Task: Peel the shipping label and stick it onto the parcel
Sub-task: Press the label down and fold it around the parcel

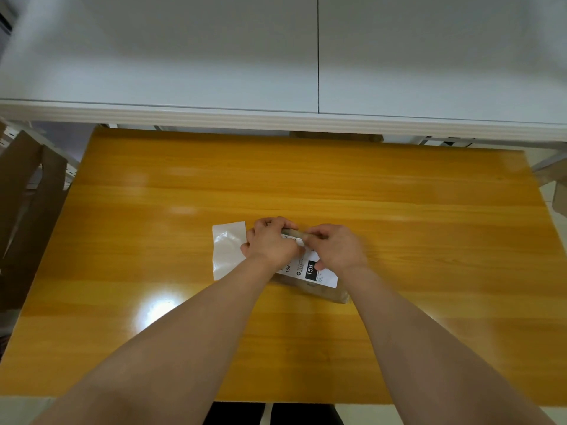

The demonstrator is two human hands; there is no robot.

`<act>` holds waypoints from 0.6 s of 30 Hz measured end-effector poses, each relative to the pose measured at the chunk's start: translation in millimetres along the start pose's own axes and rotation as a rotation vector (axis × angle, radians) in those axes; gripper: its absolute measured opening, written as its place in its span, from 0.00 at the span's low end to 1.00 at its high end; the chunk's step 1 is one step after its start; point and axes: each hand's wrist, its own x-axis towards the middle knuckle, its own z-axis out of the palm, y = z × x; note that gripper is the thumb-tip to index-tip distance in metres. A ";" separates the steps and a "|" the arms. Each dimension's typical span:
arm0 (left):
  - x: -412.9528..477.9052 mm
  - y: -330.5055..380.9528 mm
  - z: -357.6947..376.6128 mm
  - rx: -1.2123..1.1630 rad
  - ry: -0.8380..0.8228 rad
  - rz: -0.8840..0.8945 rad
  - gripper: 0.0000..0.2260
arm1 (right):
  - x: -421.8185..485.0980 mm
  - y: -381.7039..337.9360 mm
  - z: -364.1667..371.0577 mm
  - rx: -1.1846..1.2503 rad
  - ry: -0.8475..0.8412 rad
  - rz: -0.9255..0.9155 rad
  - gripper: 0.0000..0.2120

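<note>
A small brown parcel [325,293] lies near the middle of the wooden table [184,194]. A white shipping label [319,273] printed "15H" lies on top of it. My left hand [271,240] has its fingers curled over the parcel's far edge and covers the label's left part. My right hand [334,248] lies on the label's right part, its fingers bent at the far edge beside the left hand. Both hands hide most of the parcel's top. The glossy white backing sheet [228,250] lies flat on the table just left of my left hand.
Brown cardboard pieces [27,191] stand off the table's left edge. A white shelf or counter [276,118] runs along the table's far side. Another cardboard edge [558,194] shows at the far right.
</note>
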 end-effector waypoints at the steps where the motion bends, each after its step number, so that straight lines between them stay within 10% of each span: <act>1: -0.6 -0.1 -1.0 0.017 -0.015 0.008 0.20 | 0.4 0.2 -2.6 0.021 -0.012 -0.004 0.13; 10: 0.3 -1.7 -1.1 0.156 -0.091 0.053 0.34 | -10.3 14.6 -17.3 -0.203 -0.131 -0.066 0.33; 18: -0.8 -0.7 3.9 0.206 -0.050 0.049 0.32 | -8.2 14.4 -12.7 -0.157 -0.083 -0.033 0.28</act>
